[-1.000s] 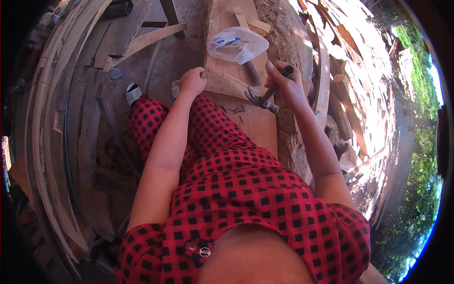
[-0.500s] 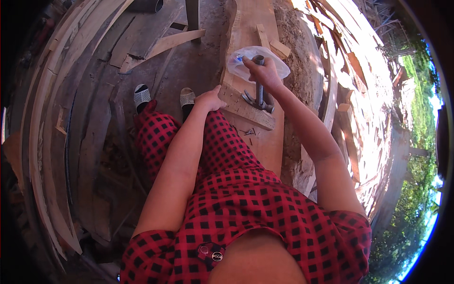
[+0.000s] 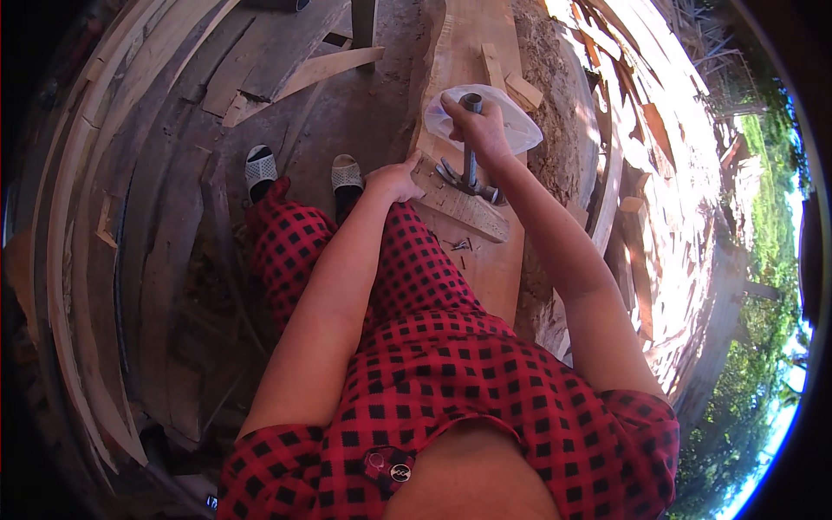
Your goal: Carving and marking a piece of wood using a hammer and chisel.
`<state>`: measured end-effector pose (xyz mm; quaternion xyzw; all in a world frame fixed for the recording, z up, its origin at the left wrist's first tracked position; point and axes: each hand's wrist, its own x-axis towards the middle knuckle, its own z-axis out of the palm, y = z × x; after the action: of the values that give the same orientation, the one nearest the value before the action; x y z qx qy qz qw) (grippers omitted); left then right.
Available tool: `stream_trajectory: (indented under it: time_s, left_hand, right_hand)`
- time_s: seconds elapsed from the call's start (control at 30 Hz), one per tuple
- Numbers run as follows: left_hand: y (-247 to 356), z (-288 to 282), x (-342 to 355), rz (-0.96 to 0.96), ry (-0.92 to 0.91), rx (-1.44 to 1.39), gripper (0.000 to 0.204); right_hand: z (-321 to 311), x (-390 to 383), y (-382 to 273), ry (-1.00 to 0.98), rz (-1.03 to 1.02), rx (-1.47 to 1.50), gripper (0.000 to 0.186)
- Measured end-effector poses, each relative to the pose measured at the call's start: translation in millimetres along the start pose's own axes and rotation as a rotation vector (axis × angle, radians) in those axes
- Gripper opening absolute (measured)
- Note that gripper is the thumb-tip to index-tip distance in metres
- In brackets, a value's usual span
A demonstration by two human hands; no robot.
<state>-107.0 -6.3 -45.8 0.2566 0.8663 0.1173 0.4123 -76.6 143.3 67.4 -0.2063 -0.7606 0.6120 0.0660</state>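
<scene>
My right hand (image 3: pixel 483 132) is closed round the handle of a claw hammer (image 3: pixel 469 165), which stands nearly upright with its metal head down. That head is over or on a short wooden block (image 3: pixel 465 212); I cannot tell whether it touches. The block has several small nails or holes in its top. At the block's left end, my left hand (image 3: pixel 394 182) grips it, fingers wrapped over the edge. Beneath lies a broad wooden plank (image 3: pixel 494 295). Loose nails (image 3: pixel 462 246) are scattered on the plank on the near side of the block.
A translucent plastic bag or tub (image 3: pixel 525 130) sits just beyond my right hand. Farther off on the plank are small wood offcuts (image 3: pixel 523 91). Rough timber and sunlit scraps (image 3: pixel 652 130) lie to the right. Long boards (image 3: pixel 130 217) line the left, near a wooden post (image 3: pixel 363 26).
The hammer head has lifted slightly relative to the block, and its handle leans a little differently. My left hand keeps its hold. The whole view has shifted slightly.
</scene>
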Motion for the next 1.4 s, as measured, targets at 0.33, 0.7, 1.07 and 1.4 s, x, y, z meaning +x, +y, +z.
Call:
stream_trajectory:
  time_s: [0.33,0.7,1.07,1.4]
  left_hand:
    - [3,4,0,0.015,0.013,0.034,0.095]
    - [67,47,-65,0.617,0.469,0.2,0.042]
    - [71,88,-79,0.916,0.266,0.005,0.015]
    - [73,85,-76,0.767,0.229,-0.045,0.028]
  right_hand:
    - [-96,-144,37,0.21,-0.161,0.422,0.024]
    - [-128,-212,11,0.197,-0.111,0.538,0.029]
    - [-123,-240,20,0.174,-0.041,0.504,0.034]
    - [-121,-233,20,0.236,0.009,0.067,0.038]
